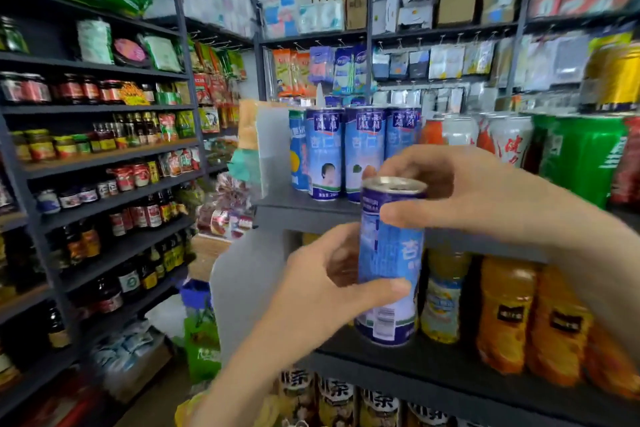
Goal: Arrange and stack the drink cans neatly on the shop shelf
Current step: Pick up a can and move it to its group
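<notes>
Bright, even indoor light; shadows faint.
Motion blur smears the green cans [585,156] at right; shelf uprights [183,45] bow near edges.

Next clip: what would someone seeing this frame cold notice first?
First comes the blue can at the centre, held upright in both hands: the left hand grips its lower half and the right hand its top. Just behind it, a row of matching blue cans stands on the upper shelf. Orange bottles fill the shelf below on the right.
</notes>
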